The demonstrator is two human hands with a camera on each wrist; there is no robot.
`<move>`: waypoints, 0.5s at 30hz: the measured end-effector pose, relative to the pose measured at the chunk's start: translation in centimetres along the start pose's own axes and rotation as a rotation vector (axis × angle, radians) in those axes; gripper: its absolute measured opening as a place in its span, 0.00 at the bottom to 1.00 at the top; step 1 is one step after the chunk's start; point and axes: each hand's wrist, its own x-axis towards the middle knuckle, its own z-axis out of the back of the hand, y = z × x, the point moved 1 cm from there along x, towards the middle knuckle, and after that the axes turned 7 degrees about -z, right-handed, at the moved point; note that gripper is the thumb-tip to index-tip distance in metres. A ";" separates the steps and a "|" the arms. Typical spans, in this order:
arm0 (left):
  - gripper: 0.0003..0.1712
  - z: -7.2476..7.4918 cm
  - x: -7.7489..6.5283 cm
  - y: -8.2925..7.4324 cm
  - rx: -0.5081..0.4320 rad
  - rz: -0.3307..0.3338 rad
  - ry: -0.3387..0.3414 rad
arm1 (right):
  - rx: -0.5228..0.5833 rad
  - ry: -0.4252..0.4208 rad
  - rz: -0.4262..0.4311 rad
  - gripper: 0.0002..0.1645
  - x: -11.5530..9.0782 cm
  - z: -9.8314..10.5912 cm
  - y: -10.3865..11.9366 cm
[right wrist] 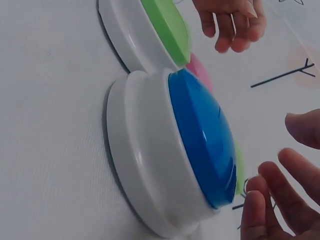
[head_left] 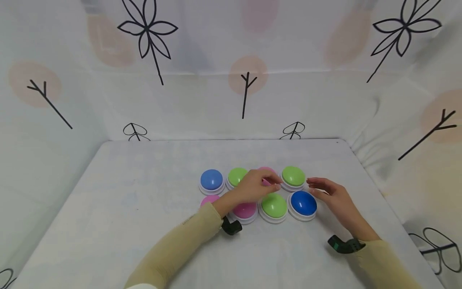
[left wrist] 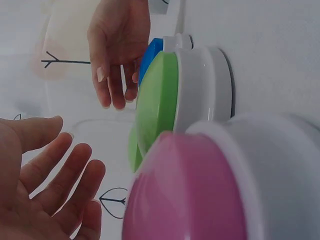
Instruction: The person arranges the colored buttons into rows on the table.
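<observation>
Several dome push buttons with white round bases stand in two rows on the white table. My left hand point(head_left: 255, 185) hovers over the rows with loosely bent fingers and holds nothing. It partly covers a pink button point(head_left: 266, 171) in the back row; its fingertips are near the back-right green button point(head_left: 293, 176). My right hand point(head_left: 335, 202) is held just right of the dark blue button point(head_left: 303, 202), with relaxed fingers and nothing in them. In the right wrist view, a gap shows between the right fingers point(right wrist: 282, 192) and the blue dome point(right wrist: 205, 137).
A lighter blue button point(head_left: 211, 179) and a green one point(head_left: 236, 176) stand at the back left. Two pink buttons and a green button point(head_left: 274, 205) are in front, partly behind my left arm. Patterned white cloth point(head_left: 202, 104) hangs around the table point(head_left: 119, 200).
</observation>
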 end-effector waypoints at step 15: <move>0.10 7.2 -5.5 0.1 0.405 -0.056 -0.102 | -0.105 -0.092 0.354 0.20 0.3 -2.4 4.3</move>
